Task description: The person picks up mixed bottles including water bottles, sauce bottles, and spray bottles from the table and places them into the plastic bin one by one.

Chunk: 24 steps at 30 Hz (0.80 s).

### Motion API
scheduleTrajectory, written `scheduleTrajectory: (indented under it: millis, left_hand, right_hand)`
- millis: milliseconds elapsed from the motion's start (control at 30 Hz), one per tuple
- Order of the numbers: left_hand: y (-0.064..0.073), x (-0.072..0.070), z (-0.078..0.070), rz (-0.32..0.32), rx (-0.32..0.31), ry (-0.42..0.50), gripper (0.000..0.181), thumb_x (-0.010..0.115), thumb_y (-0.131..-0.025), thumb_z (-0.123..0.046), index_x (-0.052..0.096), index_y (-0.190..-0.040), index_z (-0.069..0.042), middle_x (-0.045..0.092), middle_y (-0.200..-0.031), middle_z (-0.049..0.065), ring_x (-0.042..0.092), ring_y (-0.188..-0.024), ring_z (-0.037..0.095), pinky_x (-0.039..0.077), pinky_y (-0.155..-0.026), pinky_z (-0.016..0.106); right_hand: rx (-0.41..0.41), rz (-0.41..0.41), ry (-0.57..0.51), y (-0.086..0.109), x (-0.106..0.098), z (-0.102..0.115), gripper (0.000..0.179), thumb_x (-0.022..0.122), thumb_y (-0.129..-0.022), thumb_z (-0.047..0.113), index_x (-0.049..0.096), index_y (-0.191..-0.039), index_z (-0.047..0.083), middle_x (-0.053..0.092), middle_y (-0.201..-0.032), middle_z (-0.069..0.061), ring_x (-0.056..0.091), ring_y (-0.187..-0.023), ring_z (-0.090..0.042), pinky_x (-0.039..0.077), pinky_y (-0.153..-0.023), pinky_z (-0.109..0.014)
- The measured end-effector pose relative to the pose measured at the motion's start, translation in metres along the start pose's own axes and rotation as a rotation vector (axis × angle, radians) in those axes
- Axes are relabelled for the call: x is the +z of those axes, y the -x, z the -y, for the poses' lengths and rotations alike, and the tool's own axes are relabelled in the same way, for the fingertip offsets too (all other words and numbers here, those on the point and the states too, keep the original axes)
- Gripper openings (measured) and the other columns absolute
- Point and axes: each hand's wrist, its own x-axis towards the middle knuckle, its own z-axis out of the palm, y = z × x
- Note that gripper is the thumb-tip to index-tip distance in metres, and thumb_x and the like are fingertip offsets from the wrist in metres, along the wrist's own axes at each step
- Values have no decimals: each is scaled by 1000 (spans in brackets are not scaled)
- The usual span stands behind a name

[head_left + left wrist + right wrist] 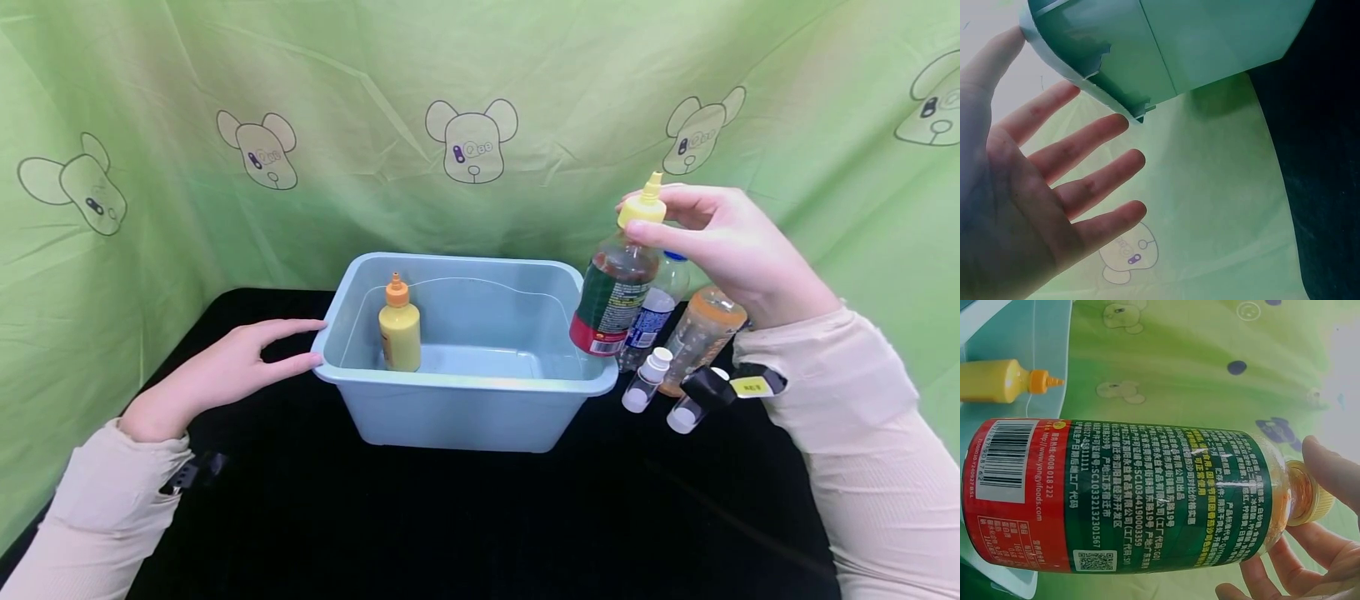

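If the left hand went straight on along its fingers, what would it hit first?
The blue tub: the left hand's thumb and index fingertips appear to be at its left rim. Past the rim, the yellow bottle looks roughly in line, though depth is unclear.

Tub — cut off, L-wrist view

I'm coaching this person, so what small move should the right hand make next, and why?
Probably shift the green-labelled bottle left, over the blue tub: held by its top in the right hand, it overlaps the tub's right rim in the head view, and bare floor shows inside, beside the yellow bottle.
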Motion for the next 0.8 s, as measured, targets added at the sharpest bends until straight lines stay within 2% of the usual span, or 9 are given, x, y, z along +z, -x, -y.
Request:
scheduleTrajectory:
  millis: [267, 467, 700, 800]
  left_hand:
    - [0, 0, 1, -3, 1, -1, 50, 59, -90, -40, 51, -134, -18, 55, -133, 9, 47, -127, 29, 39, -102, 50]
    - [0, 0, 1, -3, -1, -4, 50, 59, -90, -41, 51, -134, -19, 55, -134, 8, 47, -127, 28, 39, -102, 50]
    - [0, 0, 1, -2, 2, -2, 49, 59, -90, -40, 51, -134, -18, 56, -133, 9, 47, -127, 29, 39, -101, 50]
    - [0, 0, 1, -2, 0, 1, 50, 59, -90, -40, 51, -134, -18, 56, -133, 9, 47, -127, 29, 39, -102, 50]
  right_hand:
    - [-13, 5, 6, -4, 7, 3, 24, 66, -87, 14, 67, -110, 15, 69, -96, 10, 56, -99, -5, 38, -85, -17]
    - [-7, 16, 73, -7, 14, 7, 26, 66, -87, 18, 65, -113, 17, 69, -95, 12, 58, -96, -4, 39, -85, -18]
    - [15, 21, 97, -12, 20, 8, 29, 68, -86, 21, 65, -114, 18, 67, -101, 15, 48, -112, -7, 32, -90, -23]
    - [24, 23, 124, -13, 21, 8, 30, 68, -86, 24, 65, -115, 21, 66, -101, 17, 48, -112, -6, 34, -91, -23]
